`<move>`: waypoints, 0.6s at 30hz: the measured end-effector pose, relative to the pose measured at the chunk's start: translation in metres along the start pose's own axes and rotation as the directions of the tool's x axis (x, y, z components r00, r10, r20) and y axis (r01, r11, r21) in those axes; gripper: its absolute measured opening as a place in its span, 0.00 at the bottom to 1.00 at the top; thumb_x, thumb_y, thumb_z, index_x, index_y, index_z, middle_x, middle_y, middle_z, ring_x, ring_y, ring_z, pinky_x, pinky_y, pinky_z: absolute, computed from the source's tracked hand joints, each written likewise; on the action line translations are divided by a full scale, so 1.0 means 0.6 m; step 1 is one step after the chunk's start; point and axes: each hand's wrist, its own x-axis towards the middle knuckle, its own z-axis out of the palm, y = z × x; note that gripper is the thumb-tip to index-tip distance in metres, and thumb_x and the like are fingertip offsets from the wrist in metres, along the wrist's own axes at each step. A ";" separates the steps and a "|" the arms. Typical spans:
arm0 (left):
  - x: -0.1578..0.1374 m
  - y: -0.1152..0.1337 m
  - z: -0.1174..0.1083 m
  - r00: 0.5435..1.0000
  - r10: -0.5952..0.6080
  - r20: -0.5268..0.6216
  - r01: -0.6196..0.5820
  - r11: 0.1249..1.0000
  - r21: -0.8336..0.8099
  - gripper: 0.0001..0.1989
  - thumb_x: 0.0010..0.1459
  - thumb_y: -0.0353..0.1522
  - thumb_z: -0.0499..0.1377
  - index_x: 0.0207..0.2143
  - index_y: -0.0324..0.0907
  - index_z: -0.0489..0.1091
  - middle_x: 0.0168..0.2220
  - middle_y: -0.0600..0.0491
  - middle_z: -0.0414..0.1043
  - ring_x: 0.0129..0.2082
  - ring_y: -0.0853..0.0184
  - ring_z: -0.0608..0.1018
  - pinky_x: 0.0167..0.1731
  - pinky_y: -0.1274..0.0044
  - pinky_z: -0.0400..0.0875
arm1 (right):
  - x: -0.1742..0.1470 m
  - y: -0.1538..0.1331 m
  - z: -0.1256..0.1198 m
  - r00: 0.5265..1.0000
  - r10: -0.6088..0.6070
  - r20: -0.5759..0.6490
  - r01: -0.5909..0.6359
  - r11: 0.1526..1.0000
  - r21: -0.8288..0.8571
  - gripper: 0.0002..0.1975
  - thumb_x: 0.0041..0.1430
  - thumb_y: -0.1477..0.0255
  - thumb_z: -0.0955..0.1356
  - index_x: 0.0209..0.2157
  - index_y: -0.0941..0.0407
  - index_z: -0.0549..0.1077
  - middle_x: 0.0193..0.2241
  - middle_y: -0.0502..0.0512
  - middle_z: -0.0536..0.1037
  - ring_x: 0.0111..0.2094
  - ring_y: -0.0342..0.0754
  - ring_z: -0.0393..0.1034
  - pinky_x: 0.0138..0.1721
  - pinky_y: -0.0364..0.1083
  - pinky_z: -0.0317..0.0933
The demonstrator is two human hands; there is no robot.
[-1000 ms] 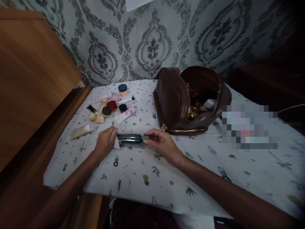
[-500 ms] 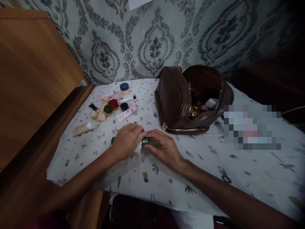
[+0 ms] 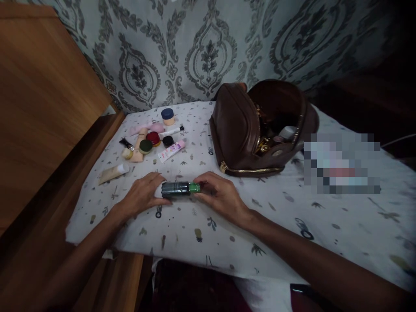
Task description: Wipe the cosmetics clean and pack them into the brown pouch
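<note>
Had just drawn the left hand (image 3: 143,197) back from over the bottle (image 3: 175,189) to its capless end, uncovering the dark body; suggested handling still under way. Pinched the green cap (image 3: 195,187) with thumb and fingers of the right hand (image 3: 222,196), and held the bottle sideways between both hands. Curved the left hand loosely around the other end; could not tell if gripped. Counted one bottle, one cap and, beyond the right hand, one open bag (image 3: 234,130). Counted, beyond the left hand, five pots: blue pot (image 3: 168,116), red pot (image 3: 153,138), green pot (image 3: 145,146), black pot (image 3: 168,141), cream pot (image 3: 127,153); also six tubes: pink tube (image 3: 139,128) (perhaps two pieces), white tube (image 3: 169,133), peach tube (image 3: 137,154), pink-and-white tube (image 3: 171,151), black tube (image 3: 126,143) and, leftward of the left hand, beige tube (image 3: 112,173).
</note>
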 end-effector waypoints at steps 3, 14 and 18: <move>-0.008 -0.007 0.007 1.000 -0.012 -0.011 0.012 0.999 -0.033 0.25 0.57 0.55 0.57 0.41 0.43 0.66 0.37 0.50 0.71 0.36 0.60 0.76 0.35 0.72 0.70 | 0.003 0.004 -0.002 0.988 0.149 0.031 -0.151 0.979 0.137 0.12 0.55 0.69 0.72 0.42 0.55 0.74 0.35 0.53 0.77 0.36 0.47 0.74 0.40 0.48 0.70; -0.017 0.006 0.017 0.971 -0.043 -0.235 0.038 0.999 -0.027 0.19 0.69 0.39 0.42 0.29 0.43 0.63 0.27 0.52 0.66 0.27 0.64 0.71 0.29 0.75 0.65 | 0.009 0.003 -0.004 0.919 0.324 0.224 -0.386 0.854 0.349 0.16 0.52 0.58 0.74 0.31 0.57 0.73 0.21 0.47 0.75 0.21 0.41 0.69 0.23 0.41 0.64; -0.008 0.011 -0.010 0.964 -0.072 -0.255 0.064 0.997 -0.037 0.19 0.67 0.34 0.44 0.23 0.44 0.61 0.20 0.56 0.62 0.21 0.67 0.68 0.25 0.76 0.60 | 0.004 0.007 0.001 0.934 0.303 0.189 -0.356 0.840 0.409 0.13 0.51 0.63 0.75 0.32 0.57 0.74 0.24 0.48 0.77 0.24 0.41 0.71 0.27 0.42 0.67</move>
